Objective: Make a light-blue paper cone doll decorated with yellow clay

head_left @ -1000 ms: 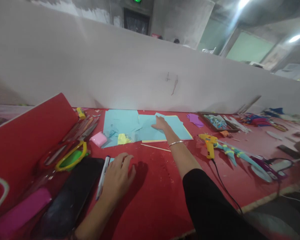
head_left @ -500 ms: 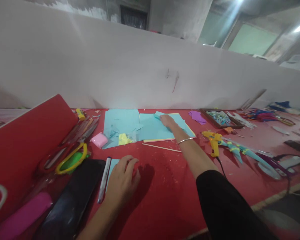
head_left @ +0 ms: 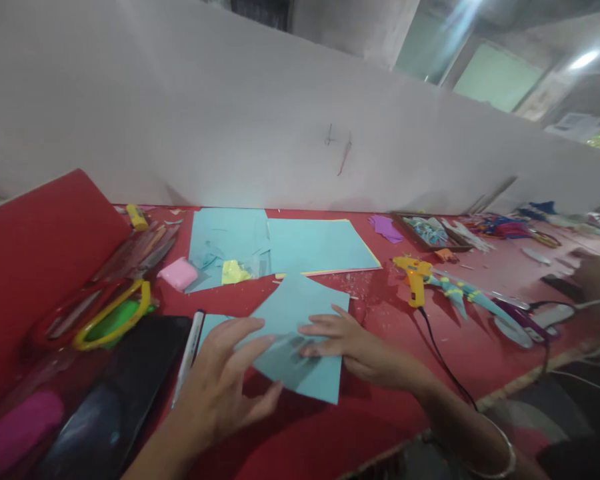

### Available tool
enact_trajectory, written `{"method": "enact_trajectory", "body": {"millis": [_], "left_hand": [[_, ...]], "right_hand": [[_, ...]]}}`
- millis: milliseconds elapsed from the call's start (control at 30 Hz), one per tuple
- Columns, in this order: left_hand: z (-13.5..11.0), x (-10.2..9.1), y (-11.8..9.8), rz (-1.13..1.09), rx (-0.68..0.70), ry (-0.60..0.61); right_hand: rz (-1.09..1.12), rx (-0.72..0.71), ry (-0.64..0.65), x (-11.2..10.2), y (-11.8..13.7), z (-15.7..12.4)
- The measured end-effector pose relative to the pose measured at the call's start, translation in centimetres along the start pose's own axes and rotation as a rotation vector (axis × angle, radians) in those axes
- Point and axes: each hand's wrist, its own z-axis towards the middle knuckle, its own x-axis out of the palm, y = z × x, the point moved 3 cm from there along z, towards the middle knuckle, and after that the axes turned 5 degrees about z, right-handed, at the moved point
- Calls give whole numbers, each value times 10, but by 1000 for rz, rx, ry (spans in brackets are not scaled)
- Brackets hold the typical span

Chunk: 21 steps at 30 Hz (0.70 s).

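Note:
A light blue paper sheet lies tilted on the red table in front of me. My right hand rests on its right side with fingers stretched flat across it. My left hand hovers at the sheet's left edge, fingers spread and open, touching or just above the paper. A white marker pen lies just left of my left hand. A smaller blue paper piece shows under that hand. Farther back lies a stack of blue sheets.
A yellow glue gun with a black cord lies to the right. On the left are a pink eraser, yellow-handled scissors, a black tablet and a red board. A white partition wall closes the back.
My right hand has drawn back from the far stack, bringing one blue sheet to the near table. My left hand lifted and opened beside it.

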Motion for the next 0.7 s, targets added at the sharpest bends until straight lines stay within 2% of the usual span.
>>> {"method": "enact_trajectory", "body": {"millis": [100,200,267,333,367,500,600,633,700], "left_hand": [[0,2,-9,-114,61,281],[-7,3,-18,-251,34,580],[-14,1,-23,-319,37,677],[-20,-3,-26,-334,61,675],[-23,-5,-27,-317,64,626],[-40,-5,-31,-247,148,732],[-51,1,-31,-259,39,754],[-52,2,-32,-303,14,720],[-53,6,-32,-302,-79,731]], "right_hand": [[137,62,39,20,-12,-16],[263,55,49,28,-17,-27],[375,11,65,29,-18,-31],[492,-47,87,29,-18,-33],[543,-74,94,29,-18,-33],[617,-135,99,29,-17,-30],[592,-135,103,29,-17,-28],[599,-126,81,28,-18,-27],[636,-94,2,27,-20,-26]]}}
